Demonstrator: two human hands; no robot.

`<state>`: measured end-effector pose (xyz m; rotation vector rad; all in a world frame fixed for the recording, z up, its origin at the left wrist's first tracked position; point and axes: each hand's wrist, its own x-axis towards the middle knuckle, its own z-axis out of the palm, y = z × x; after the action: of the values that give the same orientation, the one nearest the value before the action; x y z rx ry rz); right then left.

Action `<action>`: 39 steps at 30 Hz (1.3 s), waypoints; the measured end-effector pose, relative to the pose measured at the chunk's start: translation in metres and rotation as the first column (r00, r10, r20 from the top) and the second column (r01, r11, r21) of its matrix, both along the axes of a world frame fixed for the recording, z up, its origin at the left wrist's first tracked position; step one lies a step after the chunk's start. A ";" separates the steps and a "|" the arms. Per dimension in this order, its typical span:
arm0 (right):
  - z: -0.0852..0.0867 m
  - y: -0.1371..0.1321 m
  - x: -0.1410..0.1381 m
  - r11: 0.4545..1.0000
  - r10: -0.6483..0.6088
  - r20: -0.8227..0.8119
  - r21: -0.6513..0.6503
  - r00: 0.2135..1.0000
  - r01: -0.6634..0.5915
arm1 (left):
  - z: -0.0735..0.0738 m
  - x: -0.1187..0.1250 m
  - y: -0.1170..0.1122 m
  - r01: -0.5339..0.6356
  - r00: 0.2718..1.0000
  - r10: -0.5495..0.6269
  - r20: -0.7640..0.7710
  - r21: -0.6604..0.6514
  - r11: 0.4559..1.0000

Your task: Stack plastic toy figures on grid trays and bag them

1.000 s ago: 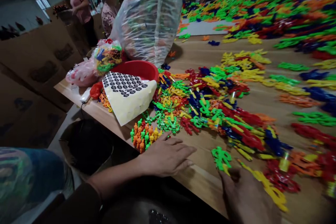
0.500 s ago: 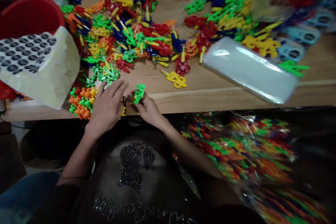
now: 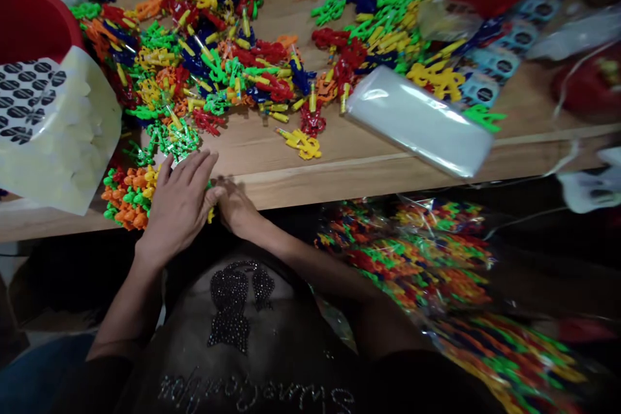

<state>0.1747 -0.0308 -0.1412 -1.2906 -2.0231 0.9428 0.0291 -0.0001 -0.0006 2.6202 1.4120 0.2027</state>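
Observation:
My left hand (image 3: 179, 200) lies across a neat bundle of small orange, green and yellow plastic figures (image 3: 129, 197) at the table's front edge. Its fingers curve over the bundle, and a bit of yellow pokes out below the thumb. My right hand (image 3: 237, 207) meets the left thumb with its fingers bent inward. A sliver of a green plastic figure (image 3: 210, 185) shows between the two hands; most of it is hidden. Just beyond the left fingertips lie glossy green figures (image 3: 174, 139).
Mixed coloured plastic figures (image 3: 233, 65) cover the table's back. A stack of clear plastic bags (image 3: 422, 123) lies right. A sticker sheet (image 3: 63, 136) leans on a red tub (image 3: 43, 19) at left. Filled clear bags (image 3: 417, 259) sit below the table edge.
My right hand has brought the green figure left against my left hand, where it is now mostly hidden. The view has swung right, so the table's things appear further left.

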 end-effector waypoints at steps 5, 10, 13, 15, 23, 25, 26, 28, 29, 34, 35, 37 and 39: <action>0.019 0.023 0.020 0.989 0.144 -0.003 0.024 0.990 -0.144 | 0.002 0.007 0.002 -0.018 0.999 0.020 -0.046 0.055 0.998; 0.035 0.046 0.103 0.968 -0.201 0.103 0.171 0.974 0.182 | 0.003 0.001 0.001 0.035 0.998 -0.032 -0.051 0.065 0.997; 0.035 0.043 0.144 0.894 -0.448 0.308 0.148 0.840 0.423 | 0.002 -0.002 -0.001 0.041 0.999 -0.039 -0.034 0.053 0.998; 0.036 0.036 0.153 0.900 -0.428 0.389 0.095 0.816 0.426 | 0.002 -0.002 -0.001 0.031 0.999 -0.030 -0.020 0.036 0.999; 0.050 0.055 0.142 0.990 -0.099 0.218 0.118 0.971 0.074 | 0.006 -0.002 0.001 0.047 0.999 -0.047 0.006 -0.006 0.999; 0.048 0.068 0.143 0.983 0.056 0.207 0.158 0.977 -0.090 | 0.007 -0.002 0.001 0.063 0.998 -0.063 0.003 -0.024 0.998; 0.047 0.072 0.142 0.971 0.138 0.204 0.166 0.969 -0.173 | 0.008 -0.003 0.001 0.065 0.998 -0.066 0.000 -0.033 0.997; 0.046 0.076 0.136 0.941 0.265 0.205 0.157 0.942 -0.299 | 0.009 -0.002 0.001 0.059 0.998 -0.059 -0.007 -0.043 0.997; 0.047 0.075 0.132 0.929 0.307 0.215 0.146 0.927 -0.341 | 0.009 -0.002 0.001 0.054 0.999 -0.054 -0.008 -0.047 0.997; 0.051 0.070 0.125 0.943 0.285 0.226 0.108 0.931 -0.315 | 0.009 -0.002 0.000 0.035 0.999 -0.035 -0.003 -0.061 0.998; 0.050 0.070 0.128 0.952 0.259 0.197 0.113 0.945 -0.285 | 0.009 -0.003 0.000 0.033 0.999 -0.033 -0.002 -0.061 0.998; 0.046 0.070 0.135 0.961 0.227 0.147 0.130 0.963 -0.246 | 0.008 -0.004 0.000 0.031 1.000 -0.031 0.000 -0.057 0.998; 0.039 0.071 0.141 0.968 0.194 0.145 0.131 0.970 -0.213 | 0.007 -0.004 0.000 0.030 1.000 -0.030 -0.004 -0.052 0.998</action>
<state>0.3154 0.0402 -0.1026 -1.1067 -2.3158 0.8000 0.0249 -0.0005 0.0067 2.6001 1.3594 0.1538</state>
